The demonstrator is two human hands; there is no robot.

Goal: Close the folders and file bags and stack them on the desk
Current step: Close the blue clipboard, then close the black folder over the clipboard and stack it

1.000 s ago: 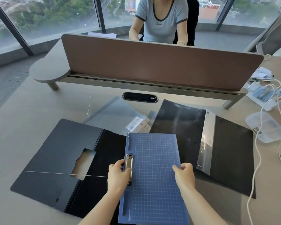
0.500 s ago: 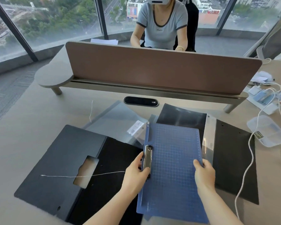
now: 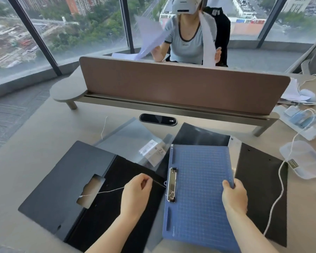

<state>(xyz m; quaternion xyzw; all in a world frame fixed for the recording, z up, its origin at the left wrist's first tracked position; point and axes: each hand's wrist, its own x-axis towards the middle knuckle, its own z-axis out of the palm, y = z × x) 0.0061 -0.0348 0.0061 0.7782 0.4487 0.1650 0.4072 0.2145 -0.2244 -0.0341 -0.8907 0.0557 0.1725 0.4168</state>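
Observation:
A blue grid-patterned clipboard folder point(image 3: 199, 194) with a metal clip point(image 3: 172, 185) lies over an open black folder point(image 3: 259, 181). My right hand point(image 3: 233, 198) grips its right edge. My left hand point(image 3: 137, 196) is off the clip and pinches a thin white string point(image 3: 106, 192) that runs from the clip leftward. An open dark grey file folder point(image 3: 66, 179) with a cut-out window lies at the left. A clear plastic file bag point(image 3: 133, 141) with a label lies behind.
A brown divider panel point(image 3: 181, 84) on a raised shelf crosses the desk behind the folders. A black cable port point(image 3: 158, 119) sits in front of it. At the right are a clear plastic box point(image 3: 306, 159), white cables point(image 3: 279, 181) and papers. A person sits opposite holding sheets.
The blue clipboard has shifted right onto the black folder. My left hand has let go of the clip and now pinches the string. The camera view has tilted up.

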